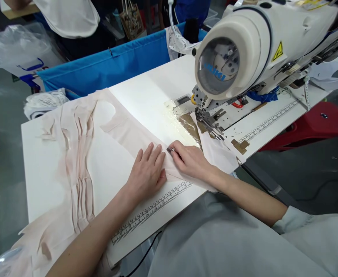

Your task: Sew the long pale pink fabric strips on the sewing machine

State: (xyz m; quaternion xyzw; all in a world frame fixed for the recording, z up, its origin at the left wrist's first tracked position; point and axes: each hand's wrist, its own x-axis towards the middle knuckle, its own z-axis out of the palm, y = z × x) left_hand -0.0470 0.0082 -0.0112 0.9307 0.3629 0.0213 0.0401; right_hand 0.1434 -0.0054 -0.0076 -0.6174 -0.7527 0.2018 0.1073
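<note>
A: Left hand [147,169]?
B: Palm down on the pale pink cloth [134,134], 4 fingers extended and slightly spread, gripping nothing. Forearm slants up from lower left, beside the printed ruler [153,209].
A: Right hand [190,159]?
B: Just beside the left. Forearm in from lower right; fingers curled, thumb and forefinger pinched shut on a small dark object [169,149]. Kind unclear.
A: Cloth position?
B: Spread across the white table [148,90], under both hands, pleats at left; sewing machine [261,38] beyond the right hand.
</note>
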